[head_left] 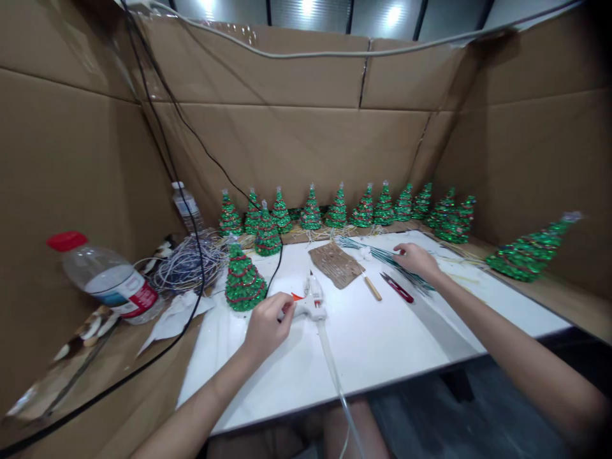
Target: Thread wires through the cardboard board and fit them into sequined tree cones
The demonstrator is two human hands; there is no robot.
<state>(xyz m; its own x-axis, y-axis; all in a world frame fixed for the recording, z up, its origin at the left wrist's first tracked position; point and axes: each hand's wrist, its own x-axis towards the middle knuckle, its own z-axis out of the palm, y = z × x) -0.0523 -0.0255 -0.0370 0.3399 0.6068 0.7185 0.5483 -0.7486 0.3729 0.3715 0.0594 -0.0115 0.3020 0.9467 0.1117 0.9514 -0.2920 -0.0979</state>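
My left hand (270, 324) is closed around the handle of a white glue gun (313, 303) with an orange trigger; a clear glue stick trails from it over the table's front edge. My right hand (415, 260) reaches to a bundle of thin green wires (377, 254), its fingers pinched at the wires. Between the hands lie a piece of brown corrugated cardboard (336, 263), a tool with a wooden handle (372, 288) and red-handled snips (398, 288). A small green tinsel tree with red garland (243, 278) stands just behind my left hand.
More trees (337, 207) line the back of the white table (268, 382); one leans at the right (530, 252). At the left are a large red-capped bottle (115, 284), a smaller bottle (187, 207), tangled wires (189, 262) and white tissue (174, 315). Black cables hang there. Cardboard walls surround everything.
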